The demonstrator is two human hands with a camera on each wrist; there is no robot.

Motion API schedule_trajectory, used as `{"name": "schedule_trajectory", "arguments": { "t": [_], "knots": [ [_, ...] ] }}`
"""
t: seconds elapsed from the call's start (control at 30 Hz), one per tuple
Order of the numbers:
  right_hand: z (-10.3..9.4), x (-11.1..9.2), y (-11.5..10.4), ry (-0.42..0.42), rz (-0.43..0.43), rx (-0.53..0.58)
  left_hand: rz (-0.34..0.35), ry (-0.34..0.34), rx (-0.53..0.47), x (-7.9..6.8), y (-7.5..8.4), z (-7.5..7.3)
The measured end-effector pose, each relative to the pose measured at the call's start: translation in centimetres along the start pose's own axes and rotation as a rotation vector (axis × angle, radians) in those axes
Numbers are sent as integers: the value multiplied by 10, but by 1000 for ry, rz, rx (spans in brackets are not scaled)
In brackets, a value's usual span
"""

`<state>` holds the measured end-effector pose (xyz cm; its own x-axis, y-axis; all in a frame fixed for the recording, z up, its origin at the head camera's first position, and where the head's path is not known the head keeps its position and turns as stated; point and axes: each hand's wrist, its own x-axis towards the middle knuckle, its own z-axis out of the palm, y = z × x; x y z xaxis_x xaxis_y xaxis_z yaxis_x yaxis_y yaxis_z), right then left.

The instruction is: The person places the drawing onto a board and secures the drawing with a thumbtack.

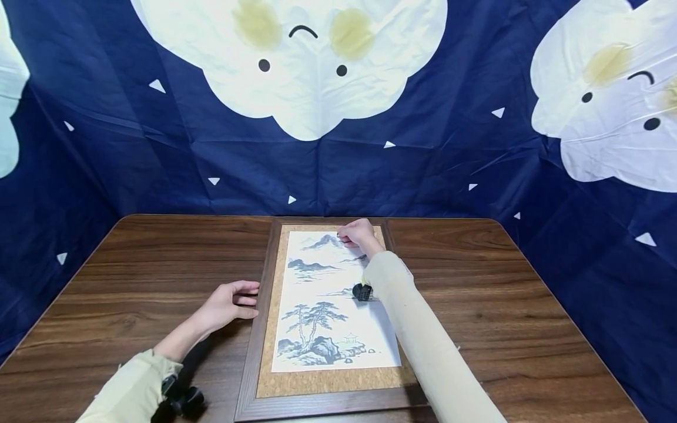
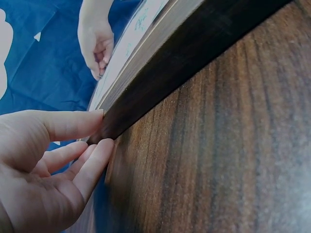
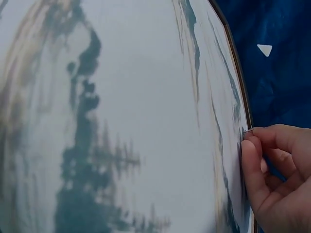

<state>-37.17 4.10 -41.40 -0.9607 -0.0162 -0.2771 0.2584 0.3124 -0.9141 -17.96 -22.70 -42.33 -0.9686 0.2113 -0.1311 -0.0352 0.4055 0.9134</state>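
Fingers of left hand touch frame edge, uncurled; right hand pinches painting's top edge.

No words, numbers, labels or brand marks can be read in any view. The ink landscape painting at the table's centre carries only brushwork, and the blue backdrop at 12 o'clock shows only cartoon faces and white triangles.
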Motion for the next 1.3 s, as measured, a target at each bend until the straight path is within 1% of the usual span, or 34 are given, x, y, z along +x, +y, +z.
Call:
{"name": "schedule_trajectory", "arguments": {
  "t": [0.2, 0.43, 0.63, 0.8, 1.0, 1.17, 1.3],
  "knots": [
    [-1, 1, 3, -12, -1, 22, 8, -1, -8, 0, -1, 1],
    [0, -1, 4, 32, -22, -18, -3, 2, -16, 1, -1, 1],
    [3, 2, 4, 75, 9, -11, -18, 7, -10, -1, -1, 2],
    [3, 0, 3, 90, 17, -11, -19, 4, -17, -1, -1, 2],
    [4, 2, 4, 102, 20, -1, -1, -2, -15, 0, -1, 1],
    [5, 1, 4, 101, -11, 24, 20, -8, -25, 1, -2, -1],
    [6, 1, 5, 103, -22, 23, 17, -13, -27, 0, -2, -1]
  ]
}}
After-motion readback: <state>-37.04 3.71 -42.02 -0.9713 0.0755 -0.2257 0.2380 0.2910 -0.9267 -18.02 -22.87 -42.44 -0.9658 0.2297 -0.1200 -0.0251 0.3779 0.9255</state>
